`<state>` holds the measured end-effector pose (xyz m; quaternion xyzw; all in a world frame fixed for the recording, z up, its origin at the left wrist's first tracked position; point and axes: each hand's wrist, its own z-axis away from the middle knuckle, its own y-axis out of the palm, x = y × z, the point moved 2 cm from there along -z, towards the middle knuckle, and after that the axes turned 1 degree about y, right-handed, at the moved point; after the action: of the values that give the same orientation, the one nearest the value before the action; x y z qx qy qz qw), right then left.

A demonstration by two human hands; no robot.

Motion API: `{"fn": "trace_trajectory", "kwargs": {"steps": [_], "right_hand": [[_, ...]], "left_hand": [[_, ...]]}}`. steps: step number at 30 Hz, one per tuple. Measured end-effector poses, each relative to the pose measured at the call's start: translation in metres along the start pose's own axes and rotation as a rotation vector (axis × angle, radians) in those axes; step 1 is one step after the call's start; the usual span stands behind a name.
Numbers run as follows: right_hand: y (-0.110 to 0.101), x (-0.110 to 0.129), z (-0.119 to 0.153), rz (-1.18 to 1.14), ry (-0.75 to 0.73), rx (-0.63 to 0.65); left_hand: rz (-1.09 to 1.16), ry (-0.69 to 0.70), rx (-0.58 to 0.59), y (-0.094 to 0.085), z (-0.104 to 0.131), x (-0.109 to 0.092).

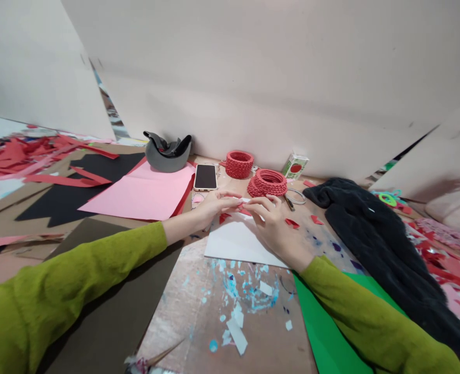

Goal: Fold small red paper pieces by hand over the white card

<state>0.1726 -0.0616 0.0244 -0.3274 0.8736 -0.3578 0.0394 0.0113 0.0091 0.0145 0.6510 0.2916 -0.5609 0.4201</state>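
Observation:
Over a white sheet (233, 241) my two hands meet at a small red piece of folded paper (244, 210). My left hand (214, 206) pinches it from the left. The fingers of my right hand (271, 224) close on its other side and hide part of it. Small red folded paper pieces (292, 223) lie to the right of my right hand, and another red piece (222, 218) is beside my left hand. Just beyond stand a round red structure of folded paper (239, 165) and a wider red ring stack (268, 183).
At the back are a phone (205, 177), a grey cap (168, 153) and a small carton (295, 166). Pink paper (146, 192) and black paper (58, 208) lie left. Dark cloth (378, 244) and green paper (323, 322) are right. White panels (253, 78) rise behind.

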Motion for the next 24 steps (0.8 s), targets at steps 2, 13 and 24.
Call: {"fn": "trace_trajectory", "kwargs": {"steps": [2, 13, 24], "right_hand": [[-0.001, 0.001, 0.0, 0.004, -0.02, 0.011], [0.009, -0.008, -0.001, -0.132, 0.164, -0.039], [0.004, -0.01, -0.004, -0.447, 0.284, -0.124]], "left_hand": [[-0.016, 0.012, 0.024, -0.001, -0.001, 0.001], [-0.155, 0.137, 0.16, 0.002, -0.001, 0.001], [-0.196, 0.231, 0.025, 0.001, 0.003, -0.001]]}}
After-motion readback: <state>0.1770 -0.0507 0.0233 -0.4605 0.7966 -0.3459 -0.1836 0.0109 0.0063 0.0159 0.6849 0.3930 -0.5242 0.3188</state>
